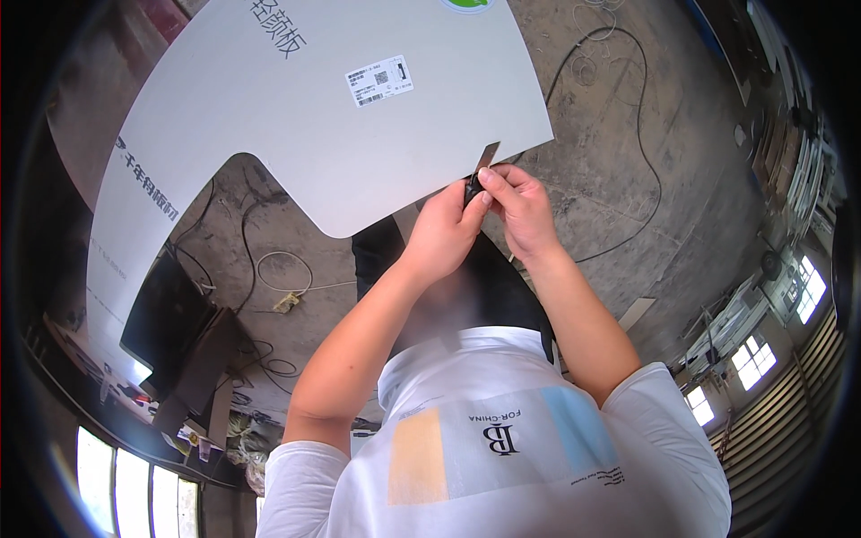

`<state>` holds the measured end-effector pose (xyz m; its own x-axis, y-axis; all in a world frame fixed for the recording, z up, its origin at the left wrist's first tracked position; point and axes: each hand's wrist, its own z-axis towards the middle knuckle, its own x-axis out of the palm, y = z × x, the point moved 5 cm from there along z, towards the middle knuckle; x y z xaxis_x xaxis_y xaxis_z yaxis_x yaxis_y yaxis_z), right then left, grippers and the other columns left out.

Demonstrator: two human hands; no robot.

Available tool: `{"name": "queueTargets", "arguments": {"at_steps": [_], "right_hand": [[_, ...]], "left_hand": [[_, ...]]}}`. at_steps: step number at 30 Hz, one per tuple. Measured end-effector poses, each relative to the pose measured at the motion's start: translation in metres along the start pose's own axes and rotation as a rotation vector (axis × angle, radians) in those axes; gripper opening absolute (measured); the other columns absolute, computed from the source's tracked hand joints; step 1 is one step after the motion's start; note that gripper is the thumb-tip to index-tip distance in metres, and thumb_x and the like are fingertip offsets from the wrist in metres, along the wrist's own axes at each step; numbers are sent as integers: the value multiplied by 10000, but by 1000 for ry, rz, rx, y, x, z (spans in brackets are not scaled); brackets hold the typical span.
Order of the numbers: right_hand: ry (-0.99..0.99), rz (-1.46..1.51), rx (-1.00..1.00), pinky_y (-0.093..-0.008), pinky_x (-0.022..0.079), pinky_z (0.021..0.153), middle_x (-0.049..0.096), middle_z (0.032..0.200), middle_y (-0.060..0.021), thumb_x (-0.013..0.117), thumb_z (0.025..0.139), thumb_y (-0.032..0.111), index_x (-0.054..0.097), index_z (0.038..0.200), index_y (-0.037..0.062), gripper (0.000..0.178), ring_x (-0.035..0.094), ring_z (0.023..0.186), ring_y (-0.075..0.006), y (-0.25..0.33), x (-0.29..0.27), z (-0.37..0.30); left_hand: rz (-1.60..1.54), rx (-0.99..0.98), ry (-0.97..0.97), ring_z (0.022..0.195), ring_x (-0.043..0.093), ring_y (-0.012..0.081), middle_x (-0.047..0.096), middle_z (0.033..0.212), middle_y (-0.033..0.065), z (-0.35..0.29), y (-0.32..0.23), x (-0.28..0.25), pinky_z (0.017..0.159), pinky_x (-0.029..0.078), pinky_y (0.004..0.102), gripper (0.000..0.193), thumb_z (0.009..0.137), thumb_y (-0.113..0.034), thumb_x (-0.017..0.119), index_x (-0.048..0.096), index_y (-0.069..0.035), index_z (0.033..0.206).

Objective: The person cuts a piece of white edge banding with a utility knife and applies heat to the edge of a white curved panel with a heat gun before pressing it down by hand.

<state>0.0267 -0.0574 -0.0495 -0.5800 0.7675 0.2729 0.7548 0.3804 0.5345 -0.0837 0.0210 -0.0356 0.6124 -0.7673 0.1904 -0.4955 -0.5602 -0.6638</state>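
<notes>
Both hands meet at the near right edge of a large white board (305, 125) with a curved cut-out. My left hand (441, 231) is closed round the black handle of a utility knife (487, 156). The knife's blade points up and slightly right, over the board's edge. With thumb and fingers, my right hand (527, 215) pinches the knife near the base of the blade. Part of the handle is hidden by my fingers. Farther up the board lies a white printed label (379, 81).
A black cable (642, 108) loops over the grey concrete floor (601, 179) on the right. More cables and a pale plug socket (287, 302) lie left of my arms. Beneath the board's left part stands a dark box-like object (170, 309). Long strips (798, 161) are stacked at the far right.
</notes>
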Motion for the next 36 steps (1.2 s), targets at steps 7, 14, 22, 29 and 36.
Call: {"name": "queueTargets", "arguments": {"at_steps": [7, 14, 22, 29, 36], "right_hand": [[-8, 8, -12, -249, 516, 795, 689, 905, -5, 744, 987, 168, 703, 1010, 25, 151, 633, 837, -83, 2, -2, 1], [-7, 11, -12, -243, 510, 789, 697, 921, -7, 746, 985, 165, 711, 1016, 17, 155, 633, 849, -79, 5, -3, 1], [-26, -13, -32, -243, 513, 789, 710, 916, -11, 742, 986, 168, 724, 1009, 18, 153, 641, 845, -84, 7, -7, 1], [-28, -40, -34, -257, 527, 790, 713, 906, -15, 745, 982, 178, 731, 999, 20, 159, 651, 839, -90, 10, -12, 3], [-76, -34, -60, -272, 549, 810, 721, 936, -17, 743, 982, 184, 730, 1031, 25, 167, 667, 851, -100, 16, -31, 6]], "left_hand": [[-21, -12, 10, 551, 477, 64, 540, 697, -15, 1, -4, 2, 478, 404, 258, 261, 1100, -266, 542, 555, -30, 990], [-13, 32, 10, 559, 472, 66, 536, 695, -15, 5, -1, 4, 491, 403, 259, 262, 1100, -268, 540, 554, -29, 994], [-22, 74, 4, 566, 482, 70, 529, 700, -12, 9, 3, 9, 494, 407, 262, 252, 1100, -253, 531, 544, -27, 989], [-9, 58, 7, 571, 477, 73, 534, 705, -12, 11, -1, 13, 501, 407, 267, 255, 1099, -255, 537, 550, -20, 999], [-25, 103, 29, 577, 479, 84, 537, 699, -3, 23, -7, 25, 517, 410, 281, 257, 1091, -259, 548, 564, -17, 1008]]}}
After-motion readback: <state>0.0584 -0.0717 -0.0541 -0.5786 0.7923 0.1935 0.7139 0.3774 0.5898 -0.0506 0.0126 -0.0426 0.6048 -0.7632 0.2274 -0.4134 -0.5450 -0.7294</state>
